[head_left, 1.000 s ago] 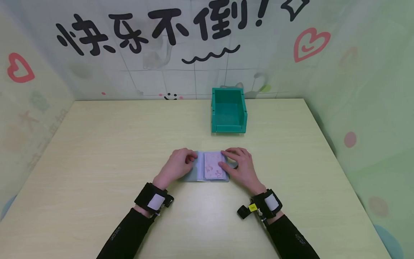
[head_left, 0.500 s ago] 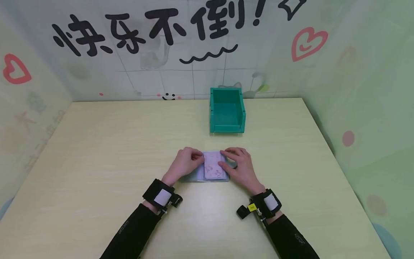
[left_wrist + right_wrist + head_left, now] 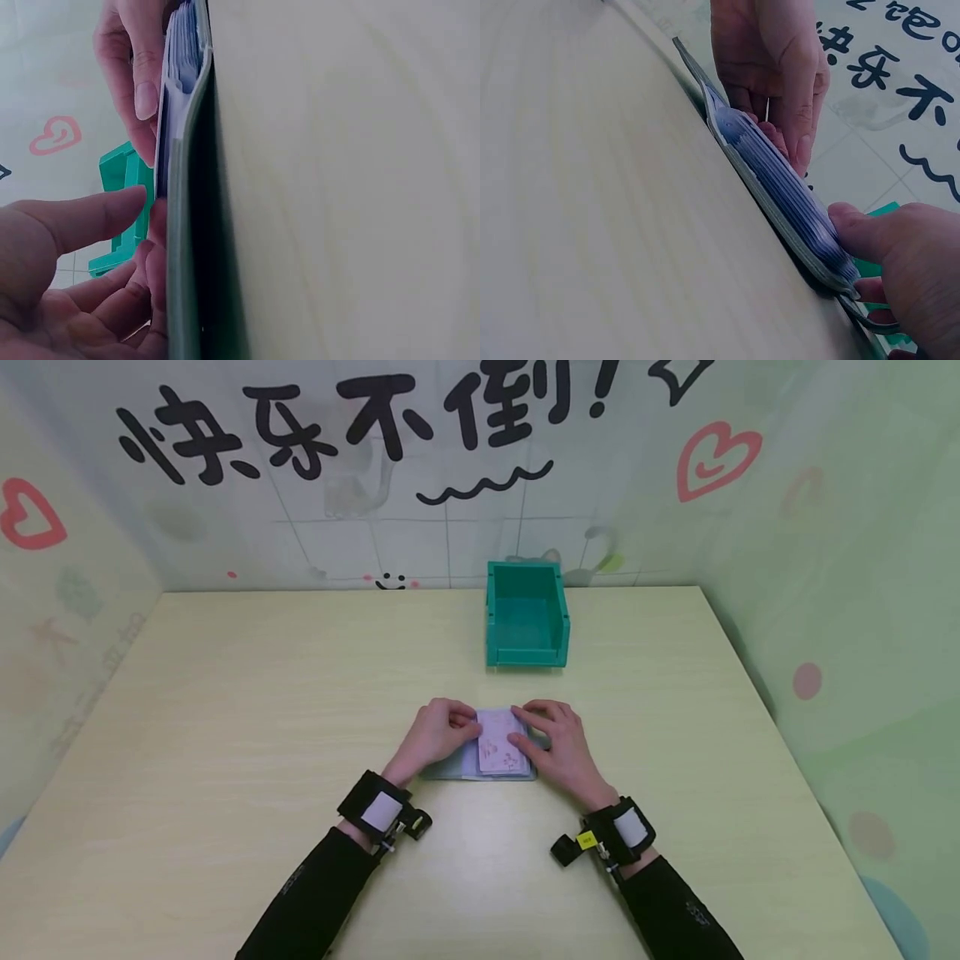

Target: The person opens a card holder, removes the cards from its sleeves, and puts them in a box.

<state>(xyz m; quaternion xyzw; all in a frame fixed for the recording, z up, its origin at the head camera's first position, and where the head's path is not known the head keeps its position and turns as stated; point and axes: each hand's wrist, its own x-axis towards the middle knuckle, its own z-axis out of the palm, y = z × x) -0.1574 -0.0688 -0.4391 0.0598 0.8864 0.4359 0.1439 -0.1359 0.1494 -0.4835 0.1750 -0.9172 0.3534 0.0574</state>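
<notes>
A small card holder (image 3: 450, 768) lies spread on the table, with a grey-green cover and a thick stack of clear bluish sleeves (image 3: 780, 187). On top is a pink-lilac card page (image 3: 501, 747) with flower prints. My left hand (image 3: 438, 731) pinches at this page's left edge, thumb above and fingers curled beside it; the left wrist view shows the thumb slightly off the surface. From the other side, my right hand (image 3: 558, 747) holds the stack's right edge, its thumb (image 3: 855, 229) pressing on top and its fingers at the cover's edge. A dark strap loop (image 3: 870, 322) sticks out there.
Behind the hands, a green plastic bin (image 3: 528, 618) stands near the table's back edge. The pale wooden table (image 3: 262, 693) is bounded by printed walls at the back and both sides. Both wrists wear black camera straps.
My left hand has slid right, from the cover's left part to the pink page's left edge. My right hand has stayed in nearly the same place on the stack.
</notes>
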